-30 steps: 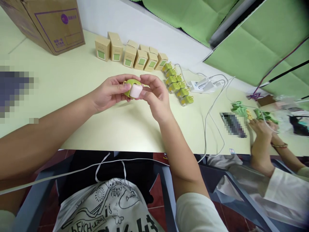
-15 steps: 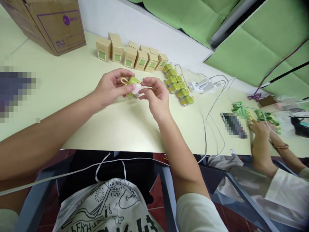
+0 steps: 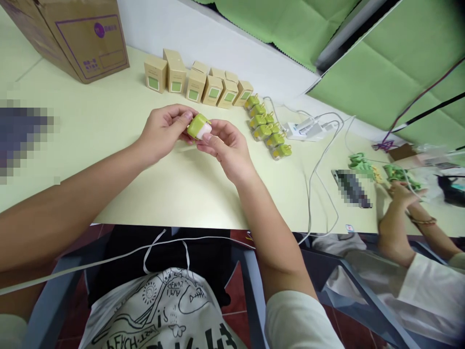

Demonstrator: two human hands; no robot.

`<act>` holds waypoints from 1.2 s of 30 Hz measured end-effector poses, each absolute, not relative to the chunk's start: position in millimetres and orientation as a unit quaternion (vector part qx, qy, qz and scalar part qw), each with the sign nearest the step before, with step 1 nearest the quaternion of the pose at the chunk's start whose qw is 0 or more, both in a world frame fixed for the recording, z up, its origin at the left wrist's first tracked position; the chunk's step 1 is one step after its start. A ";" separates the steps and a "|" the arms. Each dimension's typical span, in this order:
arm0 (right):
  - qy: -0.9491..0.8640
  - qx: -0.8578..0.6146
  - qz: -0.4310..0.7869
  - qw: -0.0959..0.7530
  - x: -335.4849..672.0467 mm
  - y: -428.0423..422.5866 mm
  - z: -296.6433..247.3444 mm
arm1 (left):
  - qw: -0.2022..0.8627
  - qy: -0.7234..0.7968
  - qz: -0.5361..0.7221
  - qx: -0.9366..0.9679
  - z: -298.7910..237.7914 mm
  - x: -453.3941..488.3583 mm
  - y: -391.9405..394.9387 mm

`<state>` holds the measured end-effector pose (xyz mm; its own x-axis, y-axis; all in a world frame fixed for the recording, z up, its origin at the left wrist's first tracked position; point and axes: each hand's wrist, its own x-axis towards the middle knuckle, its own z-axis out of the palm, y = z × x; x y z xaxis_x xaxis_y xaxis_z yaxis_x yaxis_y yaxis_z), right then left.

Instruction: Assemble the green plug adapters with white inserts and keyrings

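Observation:
Between my two hands, above the table, is a small green-and-white case [image 3: 199, 127] with rounded edges. My left hand [image 3: 162, 131] pinches its green part, thumb on top and fingers behind. From the other side my right hand [image 3: 229, 145] grips the white end, with its thumb on the near face. The loop on the case is hidden at this angle. Beyond my right hand stand several similar green-topped pieces [image 3: 262, 132] with clear lower parts and cord loops, grouped in rows.
Several small cardboard boxes [image 3: 196, 87] line the wall. A large carton [image 3: 87, 43] stands at the back left. A white power strip [image 3: 303, 130] trails cables across the table [image 3: 203, 194]. At right, a co-worker's hands [image 3: 403, 194] are near green pieces [image 3: 399, 174] and a blurred-out device [image 3: 351, 189].
The case has turned in my hands, so its loop is out of sight. My right hand has moved left and closed on the white end. My left thumb has shifted onto the green part.

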<state>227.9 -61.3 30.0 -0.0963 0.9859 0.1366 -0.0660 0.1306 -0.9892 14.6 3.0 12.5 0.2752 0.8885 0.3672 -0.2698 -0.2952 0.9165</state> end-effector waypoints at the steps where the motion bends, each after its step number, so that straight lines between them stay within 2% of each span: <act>1: -0.536 -0.425 0.510 0.522 227.1 -61.7 30.5 | 0.536 0.266 0.543 0.589 11.5 14.2 4.3; 11: -0.521 -0.428 0.528 0.516 223.5 -64.1 37.2 | 0.583 0.341 0.480 0.559 33.7 11.0 -9.3; 19: -0.506 -0.426 0.536 0.524 218.0 -66.9 44.0 | 0.617 0.347 0.462 0.534 30.2 11.2 -6.4; 36: -0.506 -0.424 0.545 0.518 223.3 -69.2 45.5 | 0.586 0.393 0.459 0.540 53.6 15.8 -22.0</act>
